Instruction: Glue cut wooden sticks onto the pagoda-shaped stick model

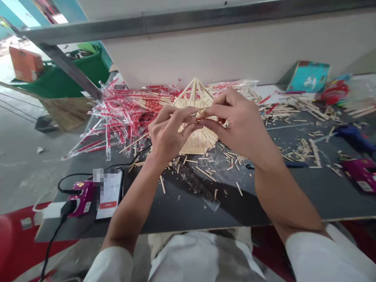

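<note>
A model built of pale wooden sticks (195, 143) stands on the dark table, its slanted sticks meeting at a peak. My left hand (172, 129) and my right hand (237, 117) meet in front of it, partly hiding its middle. Both are closed, thumbs and fingers pinched together at the same spot. Whatever small piece lies between the fingertips is too covered to name. Below the hands, a clear plastic ruler (196, 184) lies slantwise among short stick offcuts (205, 174).
Red-and-clear chopstick wrappers (117, 113) pile up at back left. A phone (110, 192) and purple power socket (82, 197) sit front left. Stick scraps (305, 152), a blue-handled tool (357, 137) and another purple block (360, 172) are right. A metal bar (188, 25) crosses behind.
</note>
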Available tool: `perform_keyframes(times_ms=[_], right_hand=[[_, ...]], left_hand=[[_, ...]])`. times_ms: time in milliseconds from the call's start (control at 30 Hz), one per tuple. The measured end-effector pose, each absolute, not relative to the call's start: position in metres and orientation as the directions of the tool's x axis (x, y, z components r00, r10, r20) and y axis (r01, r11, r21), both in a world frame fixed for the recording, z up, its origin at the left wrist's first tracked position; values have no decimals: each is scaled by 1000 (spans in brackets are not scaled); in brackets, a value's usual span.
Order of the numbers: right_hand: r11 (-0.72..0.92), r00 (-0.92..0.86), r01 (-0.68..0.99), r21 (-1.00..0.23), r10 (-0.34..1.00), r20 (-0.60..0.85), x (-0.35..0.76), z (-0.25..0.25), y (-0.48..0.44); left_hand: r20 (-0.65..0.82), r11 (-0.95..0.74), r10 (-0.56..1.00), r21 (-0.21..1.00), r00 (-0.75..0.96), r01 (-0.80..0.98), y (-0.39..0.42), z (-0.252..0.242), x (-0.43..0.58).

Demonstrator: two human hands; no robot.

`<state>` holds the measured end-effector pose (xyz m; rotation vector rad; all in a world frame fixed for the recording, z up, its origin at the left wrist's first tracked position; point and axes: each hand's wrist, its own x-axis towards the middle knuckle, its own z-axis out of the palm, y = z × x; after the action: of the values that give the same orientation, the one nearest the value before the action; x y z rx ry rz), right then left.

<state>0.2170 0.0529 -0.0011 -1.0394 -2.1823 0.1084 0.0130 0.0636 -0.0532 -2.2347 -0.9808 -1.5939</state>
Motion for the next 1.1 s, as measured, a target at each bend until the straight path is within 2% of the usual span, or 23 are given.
perform_keyframes(times_ms=[200,333,433,533,667,867,1100], right_hand=[[667,-463,641,-379,730,502,219,-10,62],[638,-448,689,-343,748,490,213,-14,59],[592,-403,746,-306,766,501,209,-16,55],[548,-378,788,-280,790,483,207,-16,53],[524,-365,807,-273,805,467,205,-16,53],[542,-371,800,-258,784,497,203,-19,55],[542,-370,795,-273,789,491,202,-24,57]], left_hand=[[881,-724,416,172,224,668,72,-68,10],[863,-741,416,138,287,658,71,-58,4],[816,-733,514,259,263,629,70,-46,-6],[714,-675,652,394,255,623,73,-40,-17],[573,-615,765,511,296,600,78,-43,-23],[482,-545,833,629,273,554,79,-49,-16],[456,-516,856,722,245,461,83,-49,-7]])
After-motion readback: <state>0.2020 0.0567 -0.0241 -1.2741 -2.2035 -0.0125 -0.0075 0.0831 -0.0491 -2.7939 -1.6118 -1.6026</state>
